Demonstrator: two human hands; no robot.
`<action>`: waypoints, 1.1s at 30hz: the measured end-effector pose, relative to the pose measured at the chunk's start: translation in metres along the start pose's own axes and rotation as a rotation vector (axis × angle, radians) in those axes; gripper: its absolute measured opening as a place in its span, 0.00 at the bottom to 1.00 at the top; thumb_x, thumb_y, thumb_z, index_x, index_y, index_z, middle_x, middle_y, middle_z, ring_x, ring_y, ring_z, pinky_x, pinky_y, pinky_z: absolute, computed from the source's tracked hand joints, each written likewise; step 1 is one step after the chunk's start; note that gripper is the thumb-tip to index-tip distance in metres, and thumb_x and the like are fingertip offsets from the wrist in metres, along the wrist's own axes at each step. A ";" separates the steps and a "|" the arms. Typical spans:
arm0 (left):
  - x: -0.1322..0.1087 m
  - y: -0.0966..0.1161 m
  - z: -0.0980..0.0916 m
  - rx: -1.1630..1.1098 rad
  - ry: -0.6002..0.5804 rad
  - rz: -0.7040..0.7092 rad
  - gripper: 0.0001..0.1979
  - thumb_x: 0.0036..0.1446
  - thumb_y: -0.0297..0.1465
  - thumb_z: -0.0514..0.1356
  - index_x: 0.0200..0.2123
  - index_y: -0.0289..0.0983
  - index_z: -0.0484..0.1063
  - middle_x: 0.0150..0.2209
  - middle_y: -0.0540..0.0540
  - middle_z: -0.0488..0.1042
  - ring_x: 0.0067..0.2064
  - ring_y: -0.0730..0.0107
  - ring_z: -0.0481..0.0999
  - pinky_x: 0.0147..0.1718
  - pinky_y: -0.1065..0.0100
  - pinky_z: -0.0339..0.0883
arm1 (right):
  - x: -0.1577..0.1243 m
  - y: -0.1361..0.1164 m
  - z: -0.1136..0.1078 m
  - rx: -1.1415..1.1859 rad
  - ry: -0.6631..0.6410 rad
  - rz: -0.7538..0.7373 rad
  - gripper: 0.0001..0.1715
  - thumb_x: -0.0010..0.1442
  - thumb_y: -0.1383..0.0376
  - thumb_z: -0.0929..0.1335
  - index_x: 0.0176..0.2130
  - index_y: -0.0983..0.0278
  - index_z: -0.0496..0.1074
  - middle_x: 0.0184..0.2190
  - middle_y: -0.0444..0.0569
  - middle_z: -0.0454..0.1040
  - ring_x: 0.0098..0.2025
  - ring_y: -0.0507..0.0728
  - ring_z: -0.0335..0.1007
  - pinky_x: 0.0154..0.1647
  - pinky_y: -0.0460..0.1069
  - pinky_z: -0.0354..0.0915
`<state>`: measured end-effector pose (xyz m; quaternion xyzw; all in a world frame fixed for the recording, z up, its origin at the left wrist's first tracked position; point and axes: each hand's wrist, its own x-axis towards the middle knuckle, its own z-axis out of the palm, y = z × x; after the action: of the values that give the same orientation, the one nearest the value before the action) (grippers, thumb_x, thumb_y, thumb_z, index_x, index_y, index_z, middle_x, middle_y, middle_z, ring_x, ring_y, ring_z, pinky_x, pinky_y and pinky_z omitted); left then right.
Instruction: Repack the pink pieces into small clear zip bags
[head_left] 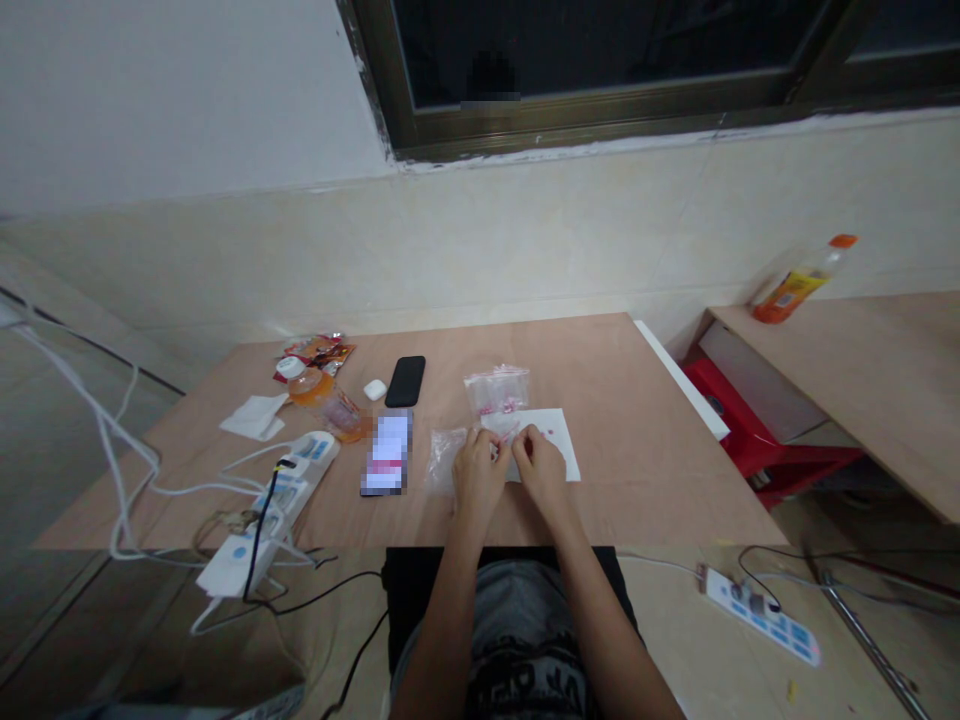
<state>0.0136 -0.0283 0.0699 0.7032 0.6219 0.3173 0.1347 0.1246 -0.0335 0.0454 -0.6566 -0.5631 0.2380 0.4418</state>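
My left hand (478,468) and my right hand (541,466) are close together over a white sheet of paper (566,455), fingertips bent into pinches. Something thin and pinkish shows by the left fingertips, too small to name. Whatever the right fingertips hold is hidden. A few tiny dark pink pieces (550,432) lie on the paper. Just beyond it is a clear zip bag (499,388) with small pink bits along its lower edge. Another clear plastic bag (442,458) lies beside my left hand, partly covered by it.
Left of my hands are a lit phone (388,455), a black phone (406,381), a small white case (375,390), an orange drink bottle (326,400), tissue (255,417), wrappers (319,352) and a power strip (270,510) with cables. Another bottle (799,290) stands on the right-hand table.
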 end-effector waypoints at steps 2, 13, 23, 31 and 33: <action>0.001 0.000 -0.001 -0.058 -0.007 -0.024 0.05 0.58 0.30 0.56 0.30 0.38 0.68 0.32 0.49 0.70 0.30 0.71 0.71 0.32 0.69 0.63 | 0.001 0.001 -0.002 0.037 0.027 0.019 0.09 0.60 0.58 0.62 0.31 0.59 0.65 0.23 0.44 0.68 0.25 0.55 0.62 0.27 0.47 0.48; 0.006 -0.003 -0.004 -0.337 0.005 -0.026 0.02 0.53 0.28 0.58 0.30 0.37 0.71 0.33 0.47 0.73 0.38 0.68 0.74 0.39 0.67 0.69 | 0.006 0.006 0.004 0.525 0.016 0.101 0.10 0.54 0.58 0.66 0.33 0.61 0.73 0.27 0.45 0.73 0.24 0.52 0.65 0.26 0.47 0.60; 0.003 -0.001 -0.008 -0.526 -0.181 0.078 0.15 0.48 0.25 0.64 0.42 0.37 0.72 0.43 0.45 0.74 0.45 0.66 0.74 0.45 0.64 0.71 | 0.005 0.009 0.022 0.870 0.173 0.414 0.15 0.47 0.55 0.67 0.30 0.63 0.74 0.29 0.44 0.74 0.31 0.52 0.68 0.29 0.46 0.61; 0.002 0.002 -0.019 -0.340 -0.205 0.163 0.16 0.50 0.21 0.61 0.44 0.39 0.72 0.44 0.47 0.75 0.47 0.66 0.73 0.49 0.64 0.66 | 0.003 0.001 0.029 1.103 0.132 0.482 0.12 0.44 0.59 0.70 0.24 0.63 0.66 0.22 0.39 0.67 0.24 0.49 0.61 0.24 0.44 0.58; 0.001 0.003 -0.022 -0.282 -0.206 0.154 0.15 0.51 0.22 0.60 0.44 0.39 0.72 0.44 0.47 0.76 0.47 0.66 0.74 0.49 0.64 0.66 | 0.003 0.002 0.028 1.190 0.105 0.523 0.14 0.44 0.60 0.71 0.24 0.63 0.63 0.19 0.35 0.62 0.18 0.46 0.55 0.17 0.42 0.50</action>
<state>0.0026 -0.0321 0.0885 0.7517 0.4983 0.3371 0.2703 0.1034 -0.0212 0.0304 -0.4258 -0.1344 0.5764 0.6844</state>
